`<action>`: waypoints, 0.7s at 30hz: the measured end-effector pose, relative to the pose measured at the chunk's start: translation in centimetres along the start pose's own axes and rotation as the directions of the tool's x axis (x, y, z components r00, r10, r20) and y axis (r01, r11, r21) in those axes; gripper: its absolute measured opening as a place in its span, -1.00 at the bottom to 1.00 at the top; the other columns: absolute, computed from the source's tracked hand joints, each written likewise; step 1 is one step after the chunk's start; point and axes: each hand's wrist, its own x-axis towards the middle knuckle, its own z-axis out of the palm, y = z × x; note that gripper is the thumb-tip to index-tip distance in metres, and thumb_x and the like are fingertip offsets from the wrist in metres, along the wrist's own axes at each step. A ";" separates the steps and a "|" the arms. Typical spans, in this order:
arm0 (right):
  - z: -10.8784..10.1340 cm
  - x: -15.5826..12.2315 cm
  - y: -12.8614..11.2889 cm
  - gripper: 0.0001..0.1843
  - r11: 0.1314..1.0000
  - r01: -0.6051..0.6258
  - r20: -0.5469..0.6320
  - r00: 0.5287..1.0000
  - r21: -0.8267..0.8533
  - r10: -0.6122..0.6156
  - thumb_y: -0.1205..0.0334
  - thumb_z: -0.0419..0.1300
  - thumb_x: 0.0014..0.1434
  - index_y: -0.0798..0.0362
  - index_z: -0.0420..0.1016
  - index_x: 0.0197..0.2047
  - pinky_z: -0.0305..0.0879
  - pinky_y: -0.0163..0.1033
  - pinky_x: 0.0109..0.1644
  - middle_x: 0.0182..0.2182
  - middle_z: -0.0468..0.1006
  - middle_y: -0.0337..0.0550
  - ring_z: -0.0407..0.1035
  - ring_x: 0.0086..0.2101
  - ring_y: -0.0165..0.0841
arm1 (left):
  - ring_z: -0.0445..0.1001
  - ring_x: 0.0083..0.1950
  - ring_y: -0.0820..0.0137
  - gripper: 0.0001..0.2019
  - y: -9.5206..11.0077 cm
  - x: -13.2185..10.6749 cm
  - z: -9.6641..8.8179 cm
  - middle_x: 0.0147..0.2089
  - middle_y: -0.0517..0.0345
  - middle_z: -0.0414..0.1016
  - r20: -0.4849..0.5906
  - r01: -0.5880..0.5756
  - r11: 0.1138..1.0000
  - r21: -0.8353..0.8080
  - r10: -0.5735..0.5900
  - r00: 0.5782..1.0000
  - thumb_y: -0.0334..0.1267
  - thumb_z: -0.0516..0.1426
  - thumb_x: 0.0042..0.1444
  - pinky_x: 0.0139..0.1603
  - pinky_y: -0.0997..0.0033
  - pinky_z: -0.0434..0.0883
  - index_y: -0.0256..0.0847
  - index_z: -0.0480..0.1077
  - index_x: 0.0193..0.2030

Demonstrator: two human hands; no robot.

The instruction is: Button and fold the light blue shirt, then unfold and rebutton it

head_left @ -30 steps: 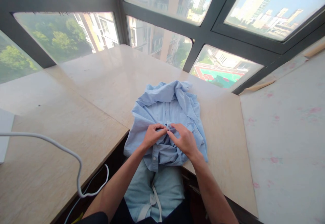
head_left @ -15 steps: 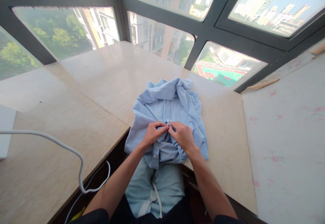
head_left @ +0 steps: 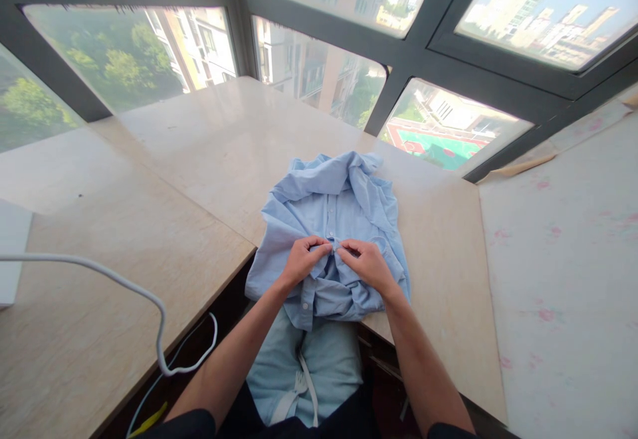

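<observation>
A light blue button-up shirt (head_left: 319, 213) lies bunched on the counter, its near edge hanging over the front toward my lap. At the middle of its button placket, my left hand (head_left: 304, 260) pinches the fabric between thumb and fingers. Just beside it, my right hand (head_left: 366, 263) also has thumb and fingertips closed on the shirt, a small gap from the left. Small buttons show on the placket above my fingers, and one white button (head_left: 306, 305) sits on the flap below. What exactly lies between the fingertips is too small to make out.
The pale stone counter (head_left: 199, 160) runs along the windows. A white cable (head_left: 124, 281) crosses its left side and loops over the edge, near a white box (head_left: 12, 246). To the right stands a flower-patterned wall (head_left: 563, 260). Dark window frames (head_left: 409, 60) rise behind.
My right hand has shifted slightly right, away from the left, and its fingers have moved on the fabric. My left hand stays nearly in place. The view has tilted slightly.
</observation>
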 end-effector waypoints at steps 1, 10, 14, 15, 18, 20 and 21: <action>0.0 0.0 0.1 -0.77 1.000 -0.004 0.001 1.000 0.009 0.004 0.17 0.16 0.20 0.06 0.63 -0.27 0.32 -0.29 -0.23 -0.39 0.64 -0.22 0.47 -0.37 -0.33 | 0.50 -0.24 0.32 -0.77 0.0 0.0 0.0 -0.33 0.13 0.61 0.001 0.000 1.000 0.010 0.000 1.000 -0.09 0.25 0.02 -0.13 0.40 0.39 -0.24 0.57 -0.36; 1.3 -0.4 0.1 -0.80 1.000 0.008 -0.127 0.992 0.019 -0.005 0.16 0.17 0.21 0.03 0.61 -0.25 0.36 -0.22 -0.12 -0.29 0.66 -0.13 0.51 -0.27 -0.27 | 0.54 -0.10 0.25 -0.70 -0.3 0.4 -0.8 -0.17 0.10 0.65 0.157 -0.090 0.989 0.115 0.071 0.985 -0.05 0.19 0.12 0.01 0.36 0.40 -0.23 0.60 -0.22; 1.5 -0.5 0.1 -0.84 0.999 0.033 -0.176 0.984 0.002 -0.032 0.16 0.21 0.19 0.03 0.59 -0.28 0.36 -0.22 -0.16 -0.32 0.64 -0.12 0.48 -0.30 -0.28 | 0.53 -0.13 0.28 -0.69 -0.4 0.8 -1.3 -0.21 0.12 0.63 0.220 -0.078 0.986 0.149 0.044 0.975 -0.03 0.16 0.14 -0.06 0.40 0.39 -0.23 0.59 -0.22; 1.5 -0.5 0.1 -0.84 0.999 0.038 -0.176 0.984 0.003 -0.037 0.16 0.21 0.19 0.03 0.58 -0.28 0.36 -0.22 -0.16 -0.33 0.64 -0.13 0.48 -0.31 -0.29 | 0.53 -0.14 0.30 -0.69 -0.4 0.9 -1.5 -0.22 0.13 0.63 0.233 -0.077 0.986 0.150 0.041 0.972 -0.04 0.16 0.15 -0.07 0.41 0.38 -0.24 0.59 -0.22; 1.6 -0.4 -0.1 -0.85 0.999 0.038 -0.169 0.985 0.027 -0.033 0.16 0.21 0.19 0.02 0.58 -0.29 0.35 -0.23 -0.18 -0.34 0.63 -0.14 0.46 -0.33 -0.31 | 0.51 -0.18 0.33 -0.69 -0.4 1.0 -1.7 -0.26 0.13 0.60 0.260 -0.088 0.987 0.135 0.051 0.964 -0.05 0.15 0.15 -0.12 0.44 0.37 -0.25 0.59 -0.25; 1.7 -0.3 -0.2 -0.85 0.998 0.018 -0.173 0.985 0.054 -0.009 0.16 0.22 0.17 0.02 0.58 -0.31 0.35 -0.23 -0.19 -0.36 0.63 -0.16 0.44 -0.36 -0.32 | 0.48 -0.23 0.36 -0.69 -0.4 1.0 -1.7 -0.31 0.14 0.58 0.257 -0.104 0.985 0.137 0.065 0.964 -0.06 0.14 0.15 -0.17 0.45 0.35 -0.25 0.59 -0.28; 1.8 -0.2 -0.2 -0.85 0.997 0.001 -0.178 0.984 0.073 0.012 0.16 0.23 0.16 0.02 0.58 -0.33 0.35 -0.23 -0.20 -0.37 0.63 -0.17 0.44 -0.37 -0.32 | 0.47 -0.26 0.37 -0.69 -0.4 1.0 -1.6 -0.33 0.15 0.56 0.251 -0.112 0.983 0.142 0.074 0.965 -0.06 0.13 0.16 -0.19 0.46 0.35 -0.26 0.58 -0.30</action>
